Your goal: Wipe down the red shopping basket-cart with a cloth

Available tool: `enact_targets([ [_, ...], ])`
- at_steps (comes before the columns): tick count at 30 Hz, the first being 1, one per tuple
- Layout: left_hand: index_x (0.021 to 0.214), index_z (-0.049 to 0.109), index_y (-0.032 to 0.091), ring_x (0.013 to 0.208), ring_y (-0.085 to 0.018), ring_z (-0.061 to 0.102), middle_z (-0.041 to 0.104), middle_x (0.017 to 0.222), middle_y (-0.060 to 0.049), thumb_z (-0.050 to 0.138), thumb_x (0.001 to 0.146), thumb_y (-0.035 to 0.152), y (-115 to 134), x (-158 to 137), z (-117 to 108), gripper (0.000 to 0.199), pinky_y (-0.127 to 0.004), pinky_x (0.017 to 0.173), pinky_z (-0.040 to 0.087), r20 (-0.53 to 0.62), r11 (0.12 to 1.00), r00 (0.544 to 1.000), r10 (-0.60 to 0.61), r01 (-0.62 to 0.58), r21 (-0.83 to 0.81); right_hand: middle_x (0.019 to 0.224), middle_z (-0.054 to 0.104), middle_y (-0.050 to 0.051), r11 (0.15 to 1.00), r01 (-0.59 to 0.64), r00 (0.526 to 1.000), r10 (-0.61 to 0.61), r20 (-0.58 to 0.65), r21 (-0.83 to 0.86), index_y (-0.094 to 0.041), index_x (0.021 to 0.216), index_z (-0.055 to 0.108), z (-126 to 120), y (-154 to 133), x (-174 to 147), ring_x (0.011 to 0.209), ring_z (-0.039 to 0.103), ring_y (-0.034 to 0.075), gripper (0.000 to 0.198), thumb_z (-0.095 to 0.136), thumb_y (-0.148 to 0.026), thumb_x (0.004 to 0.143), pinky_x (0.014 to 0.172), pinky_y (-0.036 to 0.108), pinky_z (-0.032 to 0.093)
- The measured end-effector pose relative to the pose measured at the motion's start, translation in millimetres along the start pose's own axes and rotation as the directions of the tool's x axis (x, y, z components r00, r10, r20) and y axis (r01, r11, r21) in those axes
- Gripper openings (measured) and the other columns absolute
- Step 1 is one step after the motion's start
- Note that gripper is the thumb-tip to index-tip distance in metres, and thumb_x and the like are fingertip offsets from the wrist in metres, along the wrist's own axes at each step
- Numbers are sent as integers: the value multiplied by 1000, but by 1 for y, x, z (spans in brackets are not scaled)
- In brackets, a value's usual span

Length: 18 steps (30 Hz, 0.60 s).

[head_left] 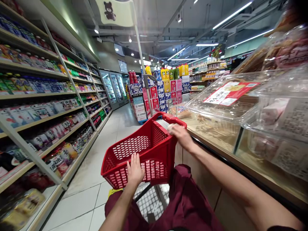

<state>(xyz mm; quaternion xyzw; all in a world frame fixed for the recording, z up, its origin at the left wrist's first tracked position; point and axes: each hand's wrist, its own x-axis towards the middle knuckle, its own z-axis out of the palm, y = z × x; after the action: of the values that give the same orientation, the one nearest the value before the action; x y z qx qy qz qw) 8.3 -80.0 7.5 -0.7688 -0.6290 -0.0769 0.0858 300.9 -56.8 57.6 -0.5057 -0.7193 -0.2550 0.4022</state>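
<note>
A red plastic shopping cart (154, 150) with perforated sides stands tilted in front of my legs, its basket showing nothing inside. My left hand (135, 170) lies over the near rim of the basket, fingers stretched out against it. At the right end, my right hand (181, 134) is closed around the cart's upper edge by the handle. Something small and white shows at its fingertips, too blurred to name. A pole bearing a pale flag (117, 12) with a brown bear rises beyond the cart.
Shelves (43, 93) of packaged drinks run along the left. Clear plastic food boxes (228, 96) sit on a counter close at my right. Stacked cartons (154, 96) with bottles on top stand ahead, and glass-door fridges (114, 88) line the back. A tiled floor (84, 179) runs between.
</note>
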Motion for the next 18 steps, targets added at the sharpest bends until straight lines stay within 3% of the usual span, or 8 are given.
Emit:
enact_targets([
  [2,137,15,7,136,-23,8,13,147,-11,43,67,21,2,-1,-1,77,-47,109,13,-10,1000,1000,-12,12,6,117,55,9,987,-157,982,152,-109,-37,-21,111,60,-9,13,-1,114,44,21,36,34,-13,87,97,42,38],
  [3,137,15,6,136,-23,8,13,147,-11,43,67,21,3,-1,-1,77,-47,109,12,-11,1000,1000,-20,20,7,115,54,10,983,-178,976,172,-135,-33,-19,113,58,-8,12,-7,112,44,22,36,34,-13,87,96,41,39],
  [5,137,15,6,136,-23,8,13,147,-10,43,67,21,4,0,-2,77,-47,109,11,-5,1000,1000,-28,28,1,110,55,11,989,-146,979,146,-140,7,-19,114,58,3,-8,-31,108,45,22,36,35,-14,87,93,39,42],
  [9,137,16,7,135,-22,10,15,147,-10,43,67,21,1,1,-1,76,-47,109,12,-4,1000,1000,-7,7,-14,102,58,7,992,21,1000,-21,4,124,-26,111,59,34,-55,-82,97,51,20,36,37,-13,86,86,35,48],
  [11,137,16,7,135,-23,10,16,147,-11,42,67,21,1,1,0,76,-47,109,13,-16,1000,1000,-3,2,-21,100,58,6,985,28,1000,-28,-1,169,-27,108,60,32,-54,-80,96,52,20,33,38,-15,86,83,35,50],
  [15,137,17,7,135,-24,11,17,146,-11,42,67,21,2,1,1,75,-48,108,13,-42,999,999,-5,3,-50,102,54,10,981,-111,980,135,-148,159,-19,111,58,12,-31,-44,98,51,20,33,36,-16,87,84,39,47],
  [18,136,18,6,135,-24,12,19,146,-12,42,68,22,2,1,-1,74,-49,108,14,-23,996,1000,-11,9,-91,94,57,8,982,-22,996,37,-76,187,-18,99,63,8,-36,-48,90,54,18,27,39,-17,86,78,33,49],
])
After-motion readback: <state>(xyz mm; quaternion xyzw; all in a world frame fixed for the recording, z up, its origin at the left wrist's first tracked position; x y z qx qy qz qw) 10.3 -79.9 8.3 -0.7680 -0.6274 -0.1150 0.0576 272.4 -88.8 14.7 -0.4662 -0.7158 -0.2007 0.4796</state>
